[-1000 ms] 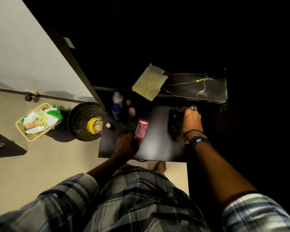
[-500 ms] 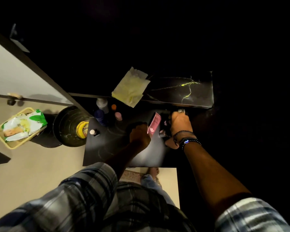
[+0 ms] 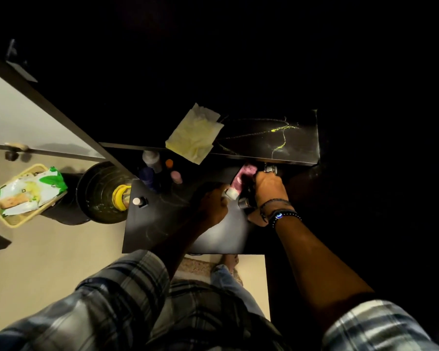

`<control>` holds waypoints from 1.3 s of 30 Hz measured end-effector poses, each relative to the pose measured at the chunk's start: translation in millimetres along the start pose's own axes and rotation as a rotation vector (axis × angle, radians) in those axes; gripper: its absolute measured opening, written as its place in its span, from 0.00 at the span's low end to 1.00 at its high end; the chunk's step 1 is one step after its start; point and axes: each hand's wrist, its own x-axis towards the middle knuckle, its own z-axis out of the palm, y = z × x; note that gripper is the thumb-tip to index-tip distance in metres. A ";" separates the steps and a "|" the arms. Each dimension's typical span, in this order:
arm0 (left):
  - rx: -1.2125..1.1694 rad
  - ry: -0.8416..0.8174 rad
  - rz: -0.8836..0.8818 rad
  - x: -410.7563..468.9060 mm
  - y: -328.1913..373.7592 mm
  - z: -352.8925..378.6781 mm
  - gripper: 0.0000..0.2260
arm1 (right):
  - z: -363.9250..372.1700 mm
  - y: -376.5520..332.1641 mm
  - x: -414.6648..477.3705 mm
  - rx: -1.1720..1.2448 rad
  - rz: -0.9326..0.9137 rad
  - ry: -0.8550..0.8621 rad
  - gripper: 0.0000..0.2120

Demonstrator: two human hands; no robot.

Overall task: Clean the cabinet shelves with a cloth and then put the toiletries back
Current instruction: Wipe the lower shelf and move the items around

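A yellow cloth lies on the upper dark shelf, hanging over its front edge. Below it is a lower dark shelf. My left hand holds a pink tube by its white cap end, its far end tucked under the upper shelf. My right hand grips a dark bottle right beside the tube. At the shelf's back left stand a white-capped bottle, a blue bottle, an orange cap and a pink cap. A small dark bottle stands near the left corner.
A black bin with a banana peel sits on the floor left of the shelf. A yellow basket of packets lies further left. The white cabinet door stands open at the left. My foot is under the shelf edge.
My left hand has carried the pink tube from the shelf's middle to the right, up against my right hand under the upper shelf. The right hand stayed on its dark bottle.
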 end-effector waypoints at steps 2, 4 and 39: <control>-0.023 0.013 0.016 -13.4 -7.1 -6.1 0.19 | -0.5 -0.2 -1.3 0.012 0.005 0.015 0.18; -0.068 0.030 0.037 -26.8 -15.6 -15.5 0.18 | -1.3 -0.2 -3.6 0.024 0.009 0.064 0.16; 0.196 0.420 -0.045 -83.9 -98.6 -120.7 0.09 | 27.2 -128.9 -31.1 0.222 -0.563 0.161 0.19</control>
